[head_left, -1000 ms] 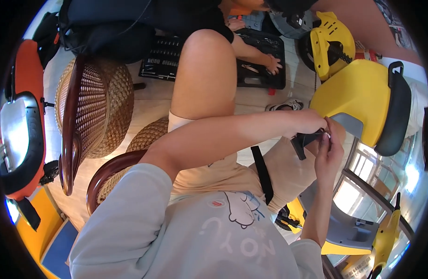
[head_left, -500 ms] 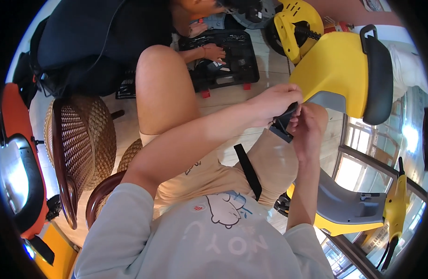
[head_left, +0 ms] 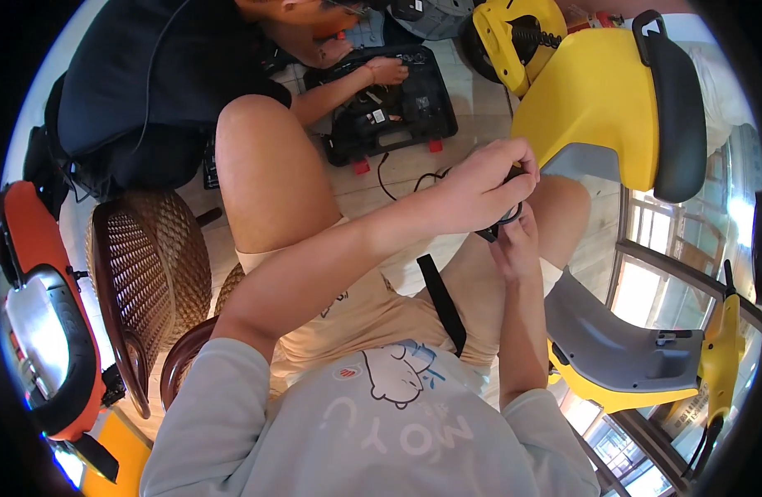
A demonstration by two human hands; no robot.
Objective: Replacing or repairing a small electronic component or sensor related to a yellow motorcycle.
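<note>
Head: black object (head_left: 490, 234) between left fingers (head_left: 526, 155) and right fingers (head_left: 527, 225).

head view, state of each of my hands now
Left hand: closed on a small black object.
Right hand: partly curled, at that object; whether it grips cannot be told.

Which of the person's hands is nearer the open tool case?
The left hand, higher in the picture at the black part; the right hand sits lower, farther from the tool case.

Black object (head_left: 491, 234) partly hidden behind left hand (head_left: 486, 187)
</note>
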